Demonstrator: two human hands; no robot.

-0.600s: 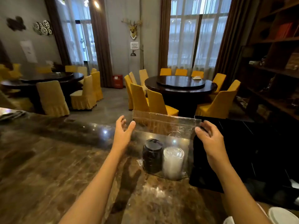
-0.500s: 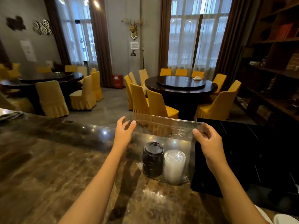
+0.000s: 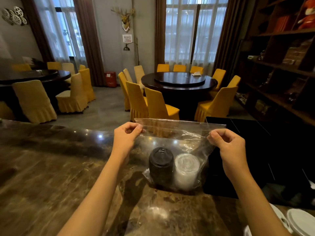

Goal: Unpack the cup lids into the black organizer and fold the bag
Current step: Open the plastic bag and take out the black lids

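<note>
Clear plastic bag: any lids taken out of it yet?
No, the stack of black lids and the stack of clear lids both stand inside the clear plastic zip bag.

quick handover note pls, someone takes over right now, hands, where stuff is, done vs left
Left hand and right hand: each pinches a top corner of the clear bag, held upright on the marble counter.
Inside the bag: black lid stack on the left, clear lid stack on the right, side by side.
Black organizer: on the counter just right of the bag.
Done: nothing unpacked.
Left: open the bag, move both stacks into the organizer, fold the bag.
</note>
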